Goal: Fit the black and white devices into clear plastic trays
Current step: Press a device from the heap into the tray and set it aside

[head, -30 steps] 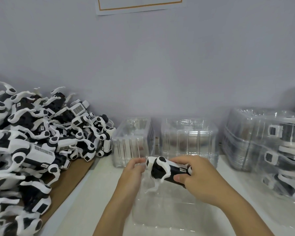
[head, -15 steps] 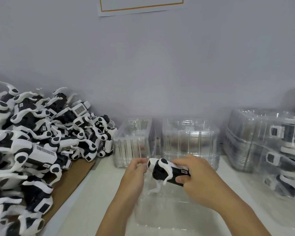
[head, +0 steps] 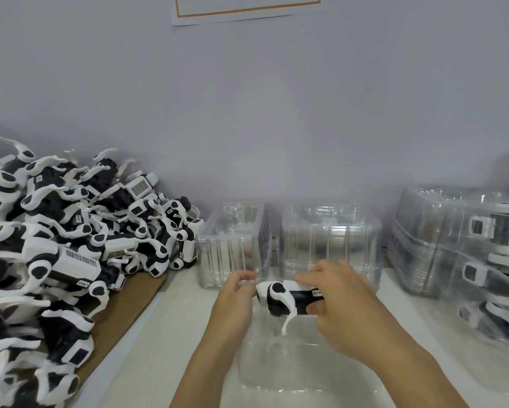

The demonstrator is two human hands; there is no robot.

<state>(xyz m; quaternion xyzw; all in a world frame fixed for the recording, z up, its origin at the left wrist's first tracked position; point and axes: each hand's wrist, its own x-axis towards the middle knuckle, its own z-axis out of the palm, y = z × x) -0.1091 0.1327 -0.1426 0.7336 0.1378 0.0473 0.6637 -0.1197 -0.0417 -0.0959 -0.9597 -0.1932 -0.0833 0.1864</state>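
Gripping the small black-and-white plastic device [head: 288, 298] between both hands, left [head: 235, 301] and right [head: 344, 307], just above the clear plastic tray [head: 300, 366] on the bench, the person needed its white arm aligned with the tray's recess before pressing down evenly.

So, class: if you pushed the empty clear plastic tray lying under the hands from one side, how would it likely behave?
The clear tray looks thin-walled and see-through, so it is probably light and would likely slide on the smooth white table. Its thin walls may flex under a push. It lies low and broad, so tipping seems unlikely.
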